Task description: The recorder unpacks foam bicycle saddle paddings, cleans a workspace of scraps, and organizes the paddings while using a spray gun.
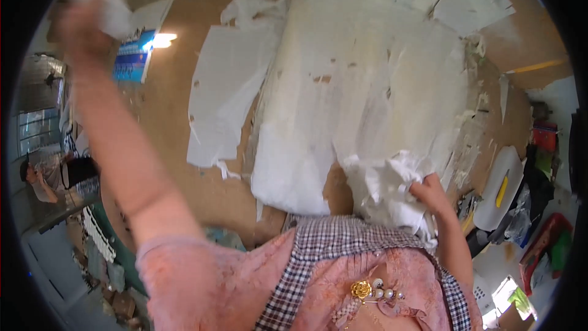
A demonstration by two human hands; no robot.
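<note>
At the upper left my left hand point(86, 24) is stretched far out and smeared by motion. A blurred white piece point(116, 9) is at its fingers and seems to be gripped; its kind cannot be made out. Close to my body on the right, my right hand point(430, 195) has its fingers closed on a crumpled white sheet point(392, 185), soft like cloth or thin paper. The crumpled sheet lies over the near right edge of a wide whitish layer point(361, 86), streaked and torn in spots, spread across the brown work surface point(177, 95).
A torn flat white sheet point(223, 86) lies left of the whitish layer. A blue printed packet point(133, 55) is beneath my left forearm. At right stand a white rounded object with a yellow cutter knife point(502, 189) and dark bags. Another person point(46, 181) is at the far left.
</note>
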